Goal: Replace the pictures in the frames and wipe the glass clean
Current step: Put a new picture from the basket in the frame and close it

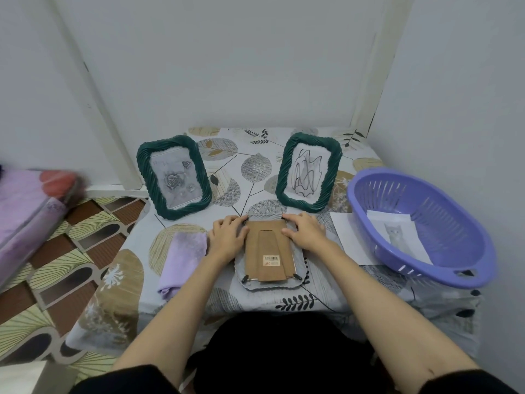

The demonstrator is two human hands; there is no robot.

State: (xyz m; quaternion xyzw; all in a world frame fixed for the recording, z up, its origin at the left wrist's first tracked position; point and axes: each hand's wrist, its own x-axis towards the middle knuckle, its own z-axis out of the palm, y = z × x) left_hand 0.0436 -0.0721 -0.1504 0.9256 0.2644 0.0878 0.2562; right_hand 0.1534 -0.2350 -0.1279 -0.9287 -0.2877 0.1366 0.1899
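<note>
A grey frame (270, 284) lies face down in front of me, its brown backing board (268, 251) with a folded stand facing up. My left hand (227, 237) touches the frame's upper left corner with curled fingers at a black clip. My right hand (305, 230) rests on the upper right corner, fingertips on the backing's edge. Two dark green frames stand behind: the left one (174, 177) shows a rose picture, the right one (308, 172) a line drawing. A folded lilac cloth (181, 260) lies left of the flat frame.
A purple plastic basket (420, 226) at the right holds a cat picture (397, 234). A white sheet (346, 240) lies beside it on the leaf-patterned tablecloth (250, 172). Walls close in behind and right. A purple bundle (31, 211) sits at the left over a patterned floor.
</note>
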